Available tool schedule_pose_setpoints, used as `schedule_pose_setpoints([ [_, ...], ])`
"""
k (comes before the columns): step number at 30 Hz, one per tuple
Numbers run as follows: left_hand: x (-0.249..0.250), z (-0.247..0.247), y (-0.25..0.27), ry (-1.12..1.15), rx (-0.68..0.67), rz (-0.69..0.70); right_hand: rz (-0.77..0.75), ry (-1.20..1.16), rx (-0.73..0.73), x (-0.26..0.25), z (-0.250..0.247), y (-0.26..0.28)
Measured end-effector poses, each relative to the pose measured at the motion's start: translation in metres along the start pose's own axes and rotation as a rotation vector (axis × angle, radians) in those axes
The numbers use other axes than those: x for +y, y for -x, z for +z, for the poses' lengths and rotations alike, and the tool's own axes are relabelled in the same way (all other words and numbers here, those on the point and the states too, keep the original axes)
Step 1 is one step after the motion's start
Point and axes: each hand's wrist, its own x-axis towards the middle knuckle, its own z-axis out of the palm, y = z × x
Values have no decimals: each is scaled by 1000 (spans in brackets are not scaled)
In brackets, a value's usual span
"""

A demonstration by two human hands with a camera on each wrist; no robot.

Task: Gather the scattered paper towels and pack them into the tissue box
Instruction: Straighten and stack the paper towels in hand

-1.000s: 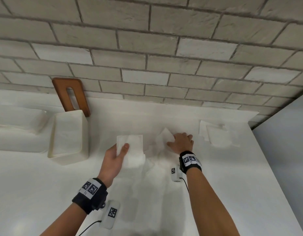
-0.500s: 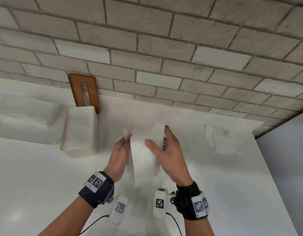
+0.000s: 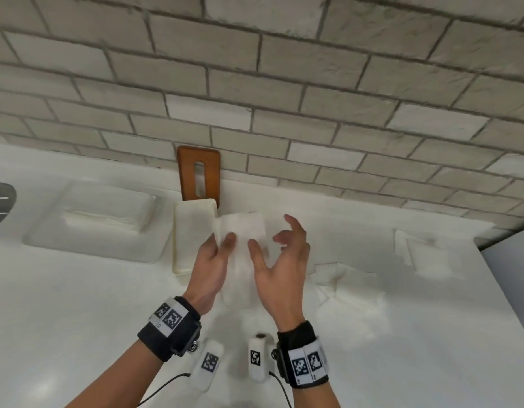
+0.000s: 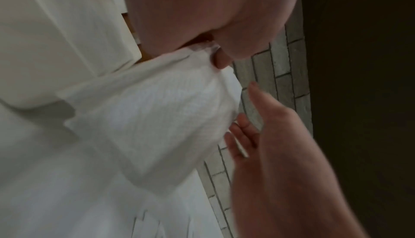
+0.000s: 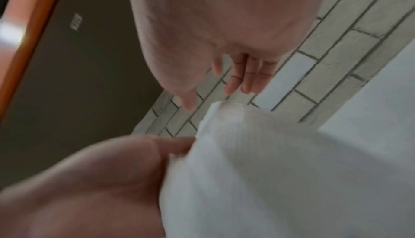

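My left hand (image 3: pixel 222 244) pinches a small stack of white paper towels (image 3: pixel 243 231) between thumb and fingers, held up just right of the open white tissue box (image 3: pixel 193 240). The left wrist view shows the pinch at the top corner of the paper towels (image 4: pixel 157 117), with the tissue box (image 4: pixel 56 37) beside them. My right hand (image 3: pixel 272 240) hovers just right of the stack, palm up and fingers spread, holding nothing. From the right wrist its fingers (image 5: pixel 247 78) hang loose above the paper towels (image 5: pixel 269 170). More loose towels (image 3: pixel 343 275) lie on the counter to the right.
The box's brown wooden lid (image 3: pixel 199 175) with its slot leans against the brick wall behind the box. A recessed white tray (image 3: pixel 104 219) holding tissues sits at the left. Further towels (image 3: pixel 419 251) lie near the counter's back right corner, where the counter edge (image 3: pixel 504 290) drops off.
A second ago my right hand picked a towel off the counter and then laid it on the left hand's stack. It has now let go and opened. The left hand keeps the stack.
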Motion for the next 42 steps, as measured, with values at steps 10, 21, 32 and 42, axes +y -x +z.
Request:
schedule_pose_setpoints([
  [10, 31, -87, -108, -216, 106, 97, 104, -137, -126, 3, 113, 14],
  [21, -14, -118, -124, -1216, -205, 293, 300, 240, -496, 13, 157, -13],
  [32, -37, -50, -64, -1127, 49, 738, 79, 333, -50, 118, -50, -26],
  [42, -131, 142, -11, -1109, -493, 409, 264, 919, -675, 230, -196, -56],
])
